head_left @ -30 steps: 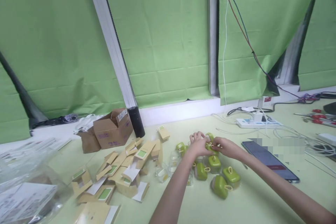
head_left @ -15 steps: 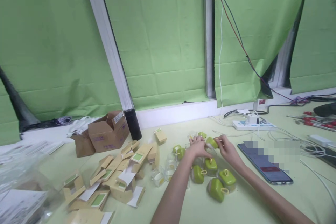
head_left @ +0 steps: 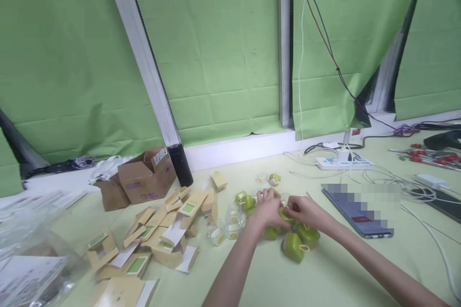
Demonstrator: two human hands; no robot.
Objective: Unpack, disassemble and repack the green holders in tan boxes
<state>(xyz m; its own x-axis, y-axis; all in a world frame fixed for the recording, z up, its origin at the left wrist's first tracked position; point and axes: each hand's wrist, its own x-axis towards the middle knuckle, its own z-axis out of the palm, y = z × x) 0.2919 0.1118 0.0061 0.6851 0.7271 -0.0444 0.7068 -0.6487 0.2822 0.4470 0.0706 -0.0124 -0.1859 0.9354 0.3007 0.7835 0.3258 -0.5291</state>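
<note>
Both hands meet over a cluster of small green-lidded cases with yellow loops. My left hand [head_left: 267, 208] has its fingers curled at the far side and its thumb against a green case [head_left: 285, 214]. My right hand [head_left: 306, 212] pinches at the top of that same case, partly covering it. Nearer me sit a green case [head_left: 293, 248] with its loop showing and another green case [head_left: 309, 236]. Clear plastic cups [head_left: 216, 233] stand left of my left hand. Farther back are a small clear cup [head_left: 261, 179] and a green-and-white case [head_left: 274, 179].
Opened cardboard sleeves [head_left: 162, 230] lie piled to the left. Behind them stand a brown carton [head_left: 146, 182] and a black cylinder [head_left: 180, 165]. On the right are a phone [head_left: 355, 211], a power strip [head_left: 344, 164], cables and red-handled tools [head_left: 428, 156].
My right hand has come toward me, from a green case at the back of the cluster to one beside my left thumb. The left hand stays about where it was. The view has shifted slightly.
</note>
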